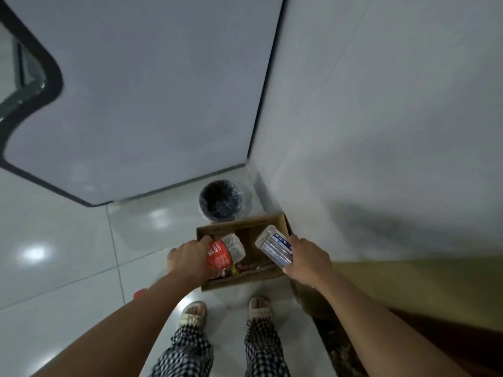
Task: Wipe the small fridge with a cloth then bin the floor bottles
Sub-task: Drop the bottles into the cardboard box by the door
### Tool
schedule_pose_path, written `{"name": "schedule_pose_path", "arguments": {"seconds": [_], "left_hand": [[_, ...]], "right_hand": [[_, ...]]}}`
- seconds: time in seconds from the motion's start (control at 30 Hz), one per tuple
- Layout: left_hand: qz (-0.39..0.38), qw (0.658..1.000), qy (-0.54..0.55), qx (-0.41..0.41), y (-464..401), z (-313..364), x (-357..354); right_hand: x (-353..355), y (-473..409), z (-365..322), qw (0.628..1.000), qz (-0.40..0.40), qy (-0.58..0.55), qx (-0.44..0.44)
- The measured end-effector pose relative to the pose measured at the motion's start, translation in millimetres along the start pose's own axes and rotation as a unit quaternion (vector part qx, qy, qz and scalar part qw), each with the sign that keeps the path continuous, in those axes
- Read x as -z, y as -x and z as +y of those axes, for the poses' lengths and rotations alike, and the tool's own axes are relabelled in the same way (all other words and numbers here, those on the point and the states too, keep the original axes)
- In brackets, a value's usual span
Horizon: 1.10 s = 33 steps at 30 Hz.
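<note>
Above a cardboard box (242,277) on the glossy tiled floor (68,254), I hold a plastic bottle in each grip. My left hand (190,261) curls round a clear, crumpled bottle with a red label (224,253), its base pointing away from me over the box's left half. My right hand (309,258) wraps a clear, smooth bottle with a blue-and-white label (275,248), tilted base-up over the right half. Down inside the box, between my hands, lie more bottles (245,268), blurred, one with a yellow cap. Just beyond the box stands a round bin (221,201) lined with a thin, wrinkled plastic bag, tucked into the corner where the pale fridge (152,99) meets the grey wall (381,118). A red-capped bottle (140,293) peeks out below my left forearm, mostly hidden. My feet in ribbed pale slippers (192,312) and checked trousers (187,355) stand near the box. A brown wooden surface (435,295) runs along my right.
</note>
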State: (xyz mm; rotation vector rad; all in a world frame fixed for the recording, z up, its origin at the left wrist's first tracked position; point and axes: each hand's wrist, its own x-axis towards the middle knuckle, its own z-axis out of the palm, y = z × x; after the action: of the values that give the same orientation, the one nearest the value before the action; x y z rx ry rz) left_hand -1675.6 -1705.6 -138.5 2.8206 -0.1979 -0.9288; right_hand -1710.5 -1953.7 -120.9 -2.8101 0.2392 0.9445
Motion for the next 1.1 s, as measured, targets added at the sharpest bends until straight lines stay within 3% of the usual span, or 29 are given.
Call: {"name": "schedule_pose_path", "arguments": {"seconds": [0.17,0.43,0.77,1.1], "left_hand": [[-0.007,0.994,0.054,0.094,-35,30,-50],[-0.017,0.986,0.087,0.142,-146,28,-162],[0.015,0.986,0.066,0.153,-280,-2,-322],[-0.017,0.991,0.027,0.133,-347,-9,-394]], "right_hand": [[-31,-62,31,0.998,-0.031,0.03,0.053],[-143,-181,63,0.997,-0.053,0.043,0.045],[-308,-324,74,0.997,-0.066,0.03,0.0],[-371,-387,77,0.996,-0.074,0.043,-0.007]]}}
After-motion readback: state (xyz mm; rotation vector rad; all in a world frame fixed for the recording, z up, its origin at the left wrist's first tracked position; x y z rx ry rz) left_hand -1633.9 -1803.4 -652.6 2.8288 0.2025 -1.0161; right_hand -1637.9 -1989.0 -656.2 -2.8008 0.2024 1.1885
